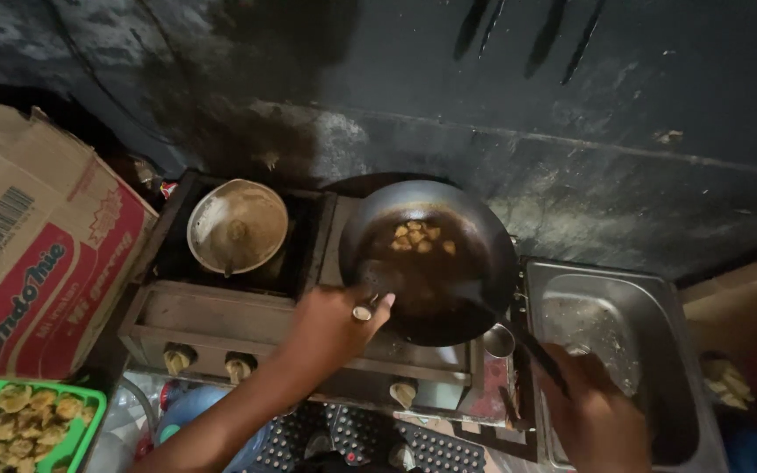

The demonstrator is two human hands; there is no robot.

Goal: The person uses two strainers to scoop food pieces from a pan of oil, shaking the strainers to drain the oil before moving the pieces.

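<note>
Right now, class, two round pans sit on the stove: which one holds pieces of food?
The dark wok on the right burner, gripped by the left hand, holds small golden pieces in oil. The pale pan on the left burner shows none.

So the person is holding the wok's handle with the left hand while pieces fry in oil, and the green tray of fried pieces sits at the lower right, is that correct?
Not quite: in the head view the green tray sits at the lower left, below the cardboard box. The rest holds: the left hand grips the handle of the wok, where pieces fry in oil.
</note>
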